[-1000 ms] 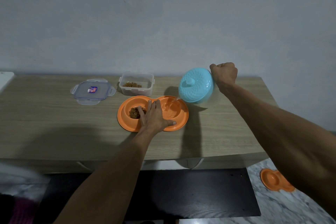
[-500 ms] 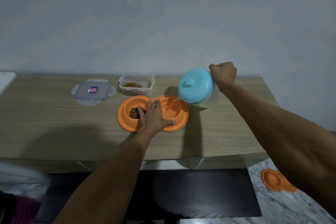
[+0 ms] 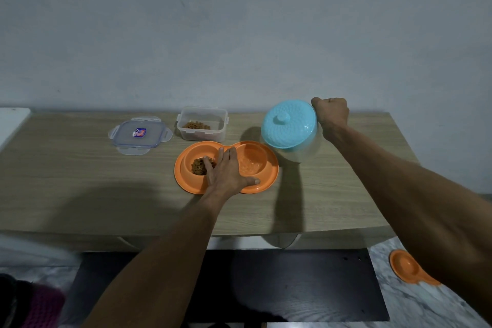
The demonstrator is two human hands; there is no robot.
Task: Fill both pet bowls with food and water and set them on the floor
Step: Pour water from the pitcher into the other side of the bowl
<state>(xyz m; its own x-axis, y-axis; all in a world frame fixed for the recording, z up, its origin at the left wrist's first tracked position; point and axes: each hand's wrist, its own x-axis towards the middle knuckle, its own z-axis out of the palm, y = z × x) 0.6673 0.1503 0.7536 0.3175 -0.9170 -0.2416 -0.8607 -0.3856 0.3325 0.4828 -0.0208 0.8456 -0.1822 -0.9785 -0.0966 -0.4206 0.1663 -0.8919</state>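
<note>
An orange double pet bowl (image 3: 269,181) lies on the wooden table (image 3: 80,181). Its left well holds brown kibble (image 3: 199,167); its right well holds water. My left hand (image 3: 226,173) rests flat on the bowl's middle, fingers spread. My right hand (image 3: 331,112) is closed on the handle of a clear water jug with a blue lid (image 3: 288,123), which is tilted toward the bowl's right well. A second orange double bowl (image 3: 406,267) lies on the marble floor at lower right, partly hidden by my right arm.
A clear container of kibble (image 3: 201,126) stands behind the bowl, its lid (image 3: 139,134) lying to the left. A white object (image 3: 12,121) sits at the table's far left. A black mat (image 3: 292,285) covers the floor below the table. The wall is close behind.
Almost nothing differs. Both hands hold their places and the jug stays tilted over the right well; the thin stream seen earlier at its spout no longer shows.
</note>
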